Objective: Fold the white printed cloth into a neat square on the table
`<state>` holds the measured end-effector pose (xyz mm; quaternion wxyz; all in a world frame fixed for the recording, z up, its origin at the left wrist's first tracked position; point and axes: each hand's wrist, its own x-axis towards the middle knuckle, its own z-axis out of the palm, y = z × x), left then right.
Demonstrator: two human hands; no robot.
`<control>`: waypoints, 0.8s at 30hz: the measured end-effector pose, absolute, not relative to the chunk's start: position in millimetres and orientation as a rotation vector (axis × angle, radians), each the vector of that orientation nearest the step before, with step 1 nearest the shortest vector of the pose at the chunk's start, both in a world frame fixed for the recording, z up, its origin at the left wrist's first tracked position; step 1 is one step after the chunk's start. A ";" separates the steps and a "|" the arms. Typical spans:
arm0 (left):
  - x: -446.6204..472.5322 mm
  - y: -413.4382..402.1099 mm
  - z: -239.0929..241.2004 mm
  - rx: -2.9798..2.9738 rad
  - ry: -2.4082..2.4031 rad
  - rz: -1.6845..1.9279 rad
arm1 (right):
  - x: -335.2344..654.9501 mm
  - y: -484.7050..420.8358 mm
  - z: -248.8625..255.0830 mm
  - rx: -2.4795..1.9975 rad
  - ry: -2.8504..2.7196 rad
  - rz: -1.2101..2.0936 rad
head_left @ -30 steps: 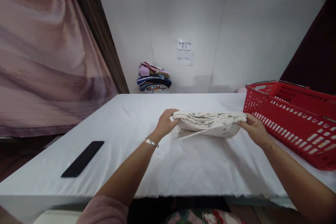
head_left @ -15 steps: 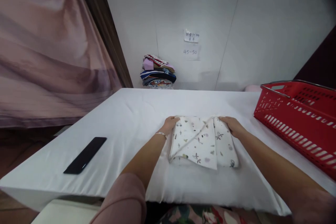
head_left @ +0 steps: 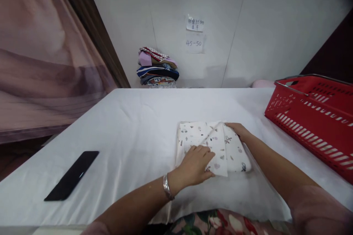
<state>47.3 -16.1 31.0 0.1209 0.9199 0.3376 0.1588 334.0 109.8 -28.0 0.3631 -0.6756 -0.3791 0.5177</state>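
Observation:
A folded white cloth (head_left: 202,132) with small plant, shell and starfish prints lies flat on the white-covered table, its top layer creased diagonally. My left hand (head_left: 194,163) rests over the near left part of it, thumb and fingers apart, a silver bracelet at the wrist. At the cloth's far right corner, my right hand (head_left: 239,130) has its fingers closed on the edge; part of those fingers is hidden.
A black phone (head_left: 72,175) lies on the left of the table (head_left: 132,132). On the right stands a red plastic basket (head_left: 311,106) with metal handles. Behind the table are a stack of folded fabrics (head_left: 158,71) and a wall with paper notes (head_left: 195,43).
My left hand has moved from the cloth's far left corner toward me, onto its near part. The right hand stays at the far right corner. The view has shifted slightly.

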 end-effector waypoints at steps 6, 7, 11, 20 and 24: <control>44.7 -25.7 28.8 2.771 0.968 0.303 | 335.1 106.3 -29.4 -1.798 -1.128 1.098; 44.1 -25.3 29.9 2.771 0.944 0.302 | 335.0 105.9 -28.3 -1.814 -1.136 1.093; 41.4 -17.3 29.9 2.570 0.954 0.348 | 335.7 105.6 -24.7 -1.873 -1.237 1.046; 2.1 66.1 8.5 1.197 1.539 0.957 | 333.5 99.1 -18.9 -1.921 -1.342 0.989; -8.1 82.8 5.2 1.000 1.524 0.906 | 332.9 98.5 -19.6 -1.915 -1.318 1.010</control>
